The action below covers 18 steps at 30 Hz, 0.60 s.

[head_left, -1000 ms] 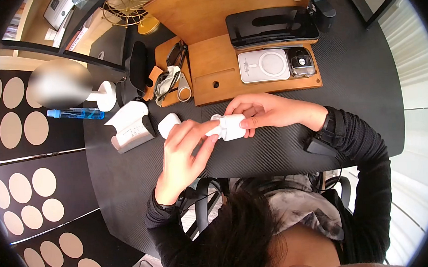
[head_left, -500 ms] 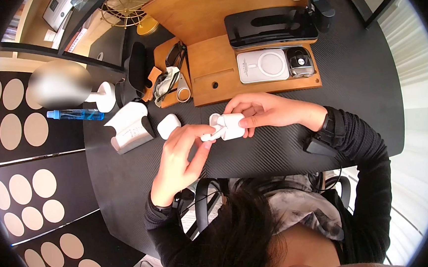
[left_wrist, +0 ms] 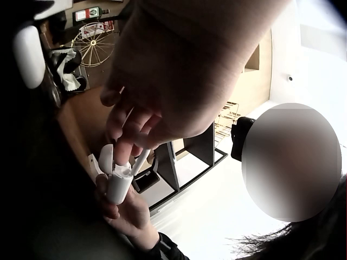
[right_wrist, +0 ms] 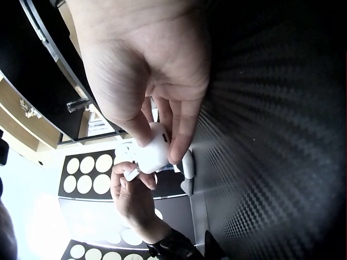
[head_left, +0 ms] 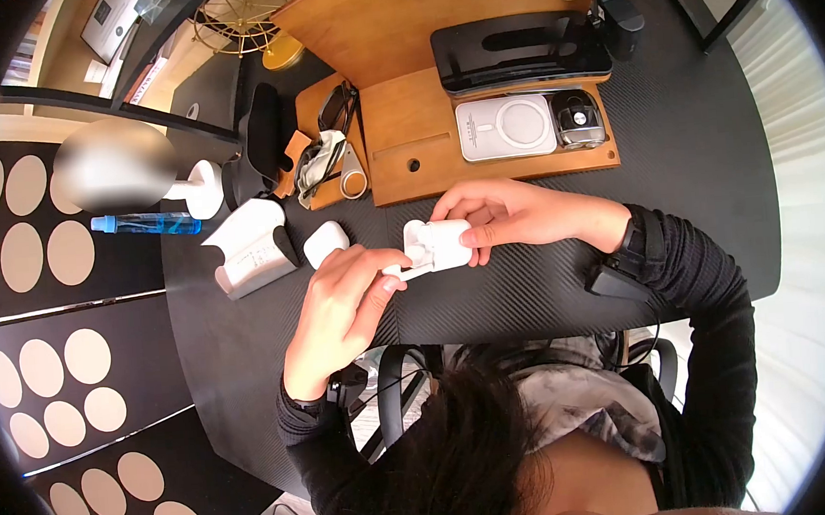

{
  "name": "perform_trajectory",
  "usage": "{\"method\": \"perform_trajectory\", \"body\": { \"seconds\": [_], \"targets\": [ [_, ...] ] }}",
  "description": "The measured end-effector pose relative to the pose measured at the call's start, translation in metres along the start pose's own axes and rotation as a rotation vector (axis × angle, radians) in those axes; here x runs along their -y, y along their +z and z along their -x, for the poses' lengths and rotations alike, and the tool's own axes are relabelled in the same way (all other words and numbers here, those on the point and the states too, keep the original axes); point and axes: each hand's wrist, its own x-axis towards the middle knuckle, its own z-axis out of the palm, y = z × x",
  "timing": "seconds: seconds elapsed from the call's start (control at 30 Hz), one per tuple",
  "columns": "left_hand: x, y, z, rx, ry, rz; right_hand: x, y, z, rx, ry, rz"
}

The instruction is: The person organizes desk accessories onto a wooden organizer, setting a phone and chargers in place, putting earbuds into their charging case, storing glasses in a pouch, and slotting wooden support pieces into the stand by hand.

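Observation:
A small white earbud case [head_left: 451, 244] with its lid tipped open is held by the right hand [head_left: 515, 214], thumb on one side and fingers behind. Between its thumb and fingertips the left hand [head_left: 334, 311] pinches a white earbud [head_left: 414, 273], stem toward the case's mouth. In the left wrist view the raised lid [left_wrist: 107, 157] stands beside the left fingers, and the stem [left_wrist: 141, 161] slants at the rim of the case [left_wrist: 119, 187]. The right wrist view shows the right thumb and fingers around the case [right_wrist: 154, 149].
A second white rounded case [head_left: 325, 243] lies on the black desk [head_left: 568, 294], beside an opened white box [head_left: 252, 254]. Behind is a wooden organizer [head_left: 412, 114] holding a white power bank [head_left: 506, 127]. Glasses [head_left: 315, 169], a blue bottle [head_left: 147, 222] and a white stand [head_left: 205, 189] are at the left.
The left hand has drawn slightly left and down from the case, with the earbud between its fingers and more of the earbud showing. The right hand has stayed in place with the case.

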Motion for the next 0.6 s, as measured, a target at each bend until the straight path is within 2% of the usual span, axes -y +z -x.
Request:
{"method": "perform_trajectory", "body": {
  "seconds": [0.33,0.37,0.43,0.6],
  "targets": [
    [0.004,0.009,-0.001,-0.086,-0.037,0.013,0.0,0.001,0.0,-0.003,0.004,0.016],
    [0.004,0.009,-0.001,-0.086,-0.037,0.012,0.001,0.001,0.0,-0.001,0.005,0.02],
    [0.002,0.007,-0.001,0.021,-0.045,-0.033,0.002,0.001,0.0,0.002,0.005,0.025],
    [0.005,0.014,0.0,-0.037,-0.061,-0.006,0.0,0.001,0.0,0.009,-0.006,0.034]
  ]
}}
